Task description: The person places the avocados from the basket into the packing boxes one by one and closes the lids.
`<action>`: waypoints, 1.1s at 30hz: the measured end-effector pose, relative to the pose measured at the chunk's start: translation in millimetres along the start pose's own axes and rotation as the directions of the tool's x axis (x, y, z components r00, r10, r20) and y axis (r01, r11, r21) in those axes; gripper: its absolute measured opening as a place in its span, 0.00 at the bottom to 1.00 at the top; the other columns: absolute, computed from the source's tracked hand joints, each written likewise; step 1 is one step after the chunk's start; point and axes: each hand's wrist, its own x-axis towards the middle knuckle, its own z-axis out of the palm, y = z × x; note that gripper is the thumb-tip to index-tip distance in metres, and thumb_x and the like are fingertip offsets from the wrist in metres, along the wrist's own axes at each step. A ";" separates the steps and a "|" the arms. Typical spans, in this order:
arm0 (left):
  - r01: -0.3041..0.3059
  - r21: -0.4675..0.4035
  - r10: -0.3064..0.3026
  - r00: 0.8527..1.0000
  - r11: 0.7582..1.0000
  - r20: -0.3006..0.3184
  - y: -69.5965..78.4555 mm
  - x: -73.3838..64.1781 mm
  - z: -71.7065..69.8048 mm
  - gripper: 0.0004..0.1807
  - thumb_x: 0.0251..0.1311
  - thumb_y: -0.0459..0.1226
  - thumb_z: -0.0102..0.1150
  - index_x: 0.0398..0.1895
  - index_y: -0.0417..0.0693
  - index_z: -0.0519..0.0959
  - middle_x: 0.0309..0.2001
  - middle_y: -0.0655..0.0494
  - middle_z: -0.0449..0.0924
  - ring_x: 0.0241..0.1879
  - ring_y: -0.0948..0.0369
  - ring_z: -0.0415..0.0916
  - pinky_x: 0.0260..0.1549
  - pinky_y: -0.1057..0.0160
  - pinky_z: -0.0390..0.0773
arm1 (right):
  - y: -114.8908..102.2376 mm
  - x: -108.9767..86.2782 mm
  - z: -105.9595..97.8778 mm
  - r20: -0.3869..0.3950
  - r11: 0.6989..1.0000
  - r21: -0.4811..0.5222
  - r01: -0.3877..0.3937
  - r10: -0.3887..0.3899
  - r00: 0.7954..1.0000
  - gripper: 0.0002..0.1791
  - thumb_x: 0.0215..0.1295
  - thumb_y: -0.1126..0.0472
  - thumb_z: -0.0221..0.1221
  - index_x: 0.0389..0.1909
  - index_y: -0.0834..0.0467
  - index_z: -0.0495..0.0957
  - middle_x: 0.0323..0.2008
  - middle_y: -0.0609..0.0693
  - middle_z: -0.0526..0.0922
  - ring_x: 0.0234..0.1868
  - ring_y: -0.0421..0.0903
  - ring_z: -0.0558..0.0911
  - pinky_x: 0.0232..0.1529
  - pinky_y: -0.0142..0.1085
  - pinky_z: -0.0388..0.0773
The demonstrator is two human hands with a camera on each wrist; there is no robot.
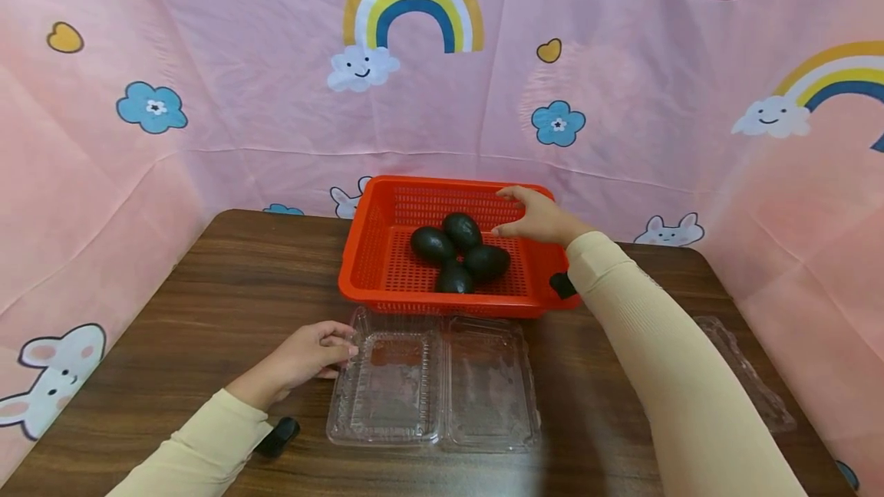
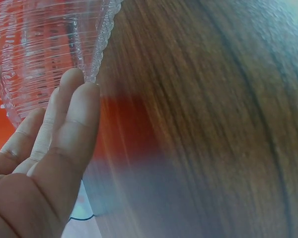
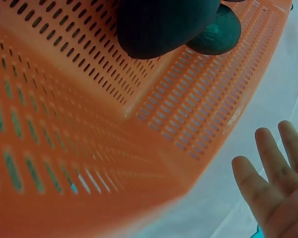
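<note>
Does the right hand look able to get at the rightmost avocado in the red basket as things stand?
Probably yes: the right hand holds nothing and is raised beside the rightmost avocado, the red basket has no lid, and nothing appears to block the way.

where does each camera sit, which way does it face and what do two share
Head: worn on the head, facing forward and down at the red basket, avocados and clear container; left hand, right hand and sleeves show.
Left wrist: on that wrist, facing the clear container and table; left hand shows.
Right wrist: on that wrist, facing into the red basket; part of right hand shows.
Shared: head and right wrist both show avocados.
</note>
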 end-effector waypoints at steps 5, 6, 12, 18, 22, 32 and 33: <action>0.004 0.003 -0.004 1.000 1.000 -0.001 1.1 -0.4 -0.7 0.28 0.64 0.37 0.58 0.61 0.27 0.66 0.46 0.42 0.81 0.40 0.57 0.79 0.40 0.55 0.82 | 1.8 2.6 1.9 -0.001 0.999 0.030 0.013 -0.013 1.000 0.43 0.57 0.52 0.66 0.70 0.59 0.59 0.69 0.61 0.62 0.68 0.60 0.62 0.64 0.56 0.64; 0.006 0.001 -0.006 1.000 1.000 -0.001 1.3 -0.4 -0.8 0.27 0.64 0.37 0.58 0.61 0.27 0.66 0.46 0.43 0.81 0.40 0.57 0.79 0.40 0.55 0.82 | 2.0 2.9 1.9 0.000 0.999 0.036 0.016 -0.016 1.000 0.42 0.58 0.52 0.66 0.71 0.59 0.59 0.69 0.61 0.62 0.68 0.60 0.62 0.64 0.56 0.65; 0.010 -0.010 -0.010 1.000 1.000 -0.001 0.7 -0.6 -0.5 0.27 0.64 0.36 0.58 0.61 0.28 0.67 0.46 0.43 0.81 0.40 0.57 0.78 0.40 0.55 0.82 | 7.3 7.9 3.0 0.008 0.996 0.088 0.005 -0.006 1.000 0.43 0.58 0.52 0.66 0.71 0.59 0.58 0.69 0.61 0.61 0.68 0.61 0.61 0.63 0.56 0.65; 0.022 -0.011 -0.022 1.000 1.000 -0.004 0.3 -1.1 0.6 0.27 0.65 0.36 0.58 0.61 0.27 0.66 0.46 0.44 0.81 0.40 0.57 0.78 0.40 0.55 0.81 | 12.1 12.2 4.1 0.005 0.993 0.117 -0.012 0.012 1.000 0.43 0.58 0.52 0.67 0.71 0.59 0.58 0.68 0.61 0.63 0.67 0.61 0.63 0.62 0.56 0.67; 0.031 -0.016 -0.031 0.999 0.999 -0.011 -0.9 -0.5 1.7 0.27 0.64 0.36 0.58 0.61 0.27 0.66 0.46 0.44 0.80 0.40 0.58 0.78 0.40 0.55 0.81 | 14.9 14.8 5.2 0.009 0.990 0.137 -0.016 0.014 1.000 0.43 0.58 0.52 0.66 0.71 0.58 0.58 0.68 0.61 0.63 0.66 0.61 0.63 0.62 0.56 0.67; 0.028 -0.017 -0.028 1.000 0.999 -0.012 0.8 0.6 2.0 0.26 0.64 0.36 0.58 0.61 0.27 0.67 0.44 0.45 0.81 0.39 0.58 0.78 0.39 0.56 0.81 | 18.5 20.5 6.1 0.019 0.982 0.186 -0.035 0.032 0.999 0.42 0.58 0.54 0.66 0.70 0.59 0.58 0.68 0.62 0.62 0.65 0.61 0.65 0.62 0.56 0.67; 0.028 -0.018 -0.028 1.000 0.999 -0.011 1.1 0.5 2.0 0.26 0.64 0.36 0.58 0.60 0.28 0.67 0.45 0.45 0.81 0.39 0.58 0.78 0.39 0.56 0.81 | 19.5 21.2 6.5 0.021 0.981 0.189 -0.039 0.035 0.999 0.42 0.58 0.54 0.66 0.70 0.59 0.58 0.68 0.62 0.62 0.65 0.61 0.65 0.62 0.56 0.67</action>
